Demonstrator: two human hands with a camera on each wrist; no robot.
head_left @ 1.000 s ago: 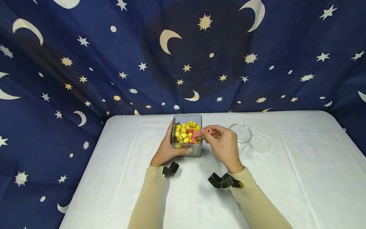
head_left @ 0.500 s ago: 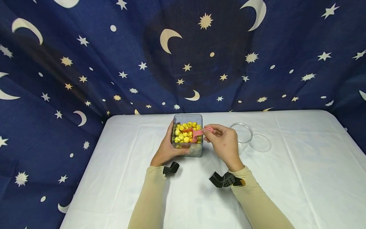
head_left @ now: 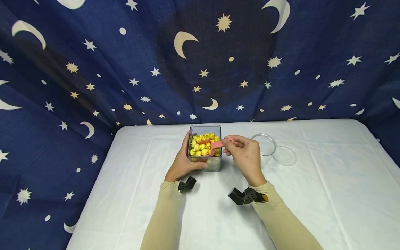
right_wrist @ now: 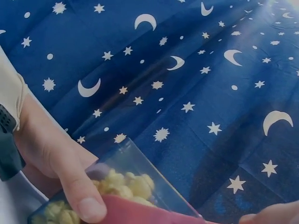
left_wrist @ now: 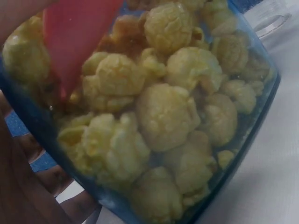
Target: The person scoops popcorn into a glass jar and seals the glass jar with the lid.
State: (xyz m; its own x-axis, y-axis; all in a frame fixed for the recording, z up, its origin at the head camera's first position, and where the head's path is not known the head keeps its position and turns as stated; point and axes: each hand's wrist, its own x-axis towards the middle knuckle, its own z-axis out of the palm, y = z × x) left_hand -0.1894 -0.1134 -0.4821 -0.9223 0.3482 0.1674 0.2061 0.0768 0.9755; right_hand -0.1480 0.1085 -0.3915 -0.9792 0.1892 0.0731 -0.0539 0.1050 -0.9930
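Observation:
A clear, square-mouthed container point(head_left: 214, 165) holds yellow popcorn point(head_left: 197, 147). My left hand point(head_left: 182, 163) grips it from the left side, thumb across the front and the other fingers behind. My right hand point(head_left: 247, 156) pinches the handle of a pink scoop point(head_left: 217, 144). The scoop's bowl lies inside the container, among the popcorn, with some pieces in it. Through the container wall in the left wrist view, the scoop's pink side point(left_wrist: 77, 37) shows beside the popcorn point(left_wrist: 168, 116). In the right wrist view the left thumb point(right_wrist: 86, 200) lies over the container's near wall.
Just right of my right hand stands a clear round jar point(head_left: 265, 144), partly hidden by the hand. A pale ring-shaped lid point(head_left: 285, 155) lies beside it. All stand on a white-covered table point(head_left: 140, 194), with a blue star-and-moon curtain point(head_left: 150, 52) behind and at the sides.
The scoop has levelled in the popcorn, so its bowl shows more openly with pieces in it. My right hand has shifted slightly. The left hand and container stay nearly in place.

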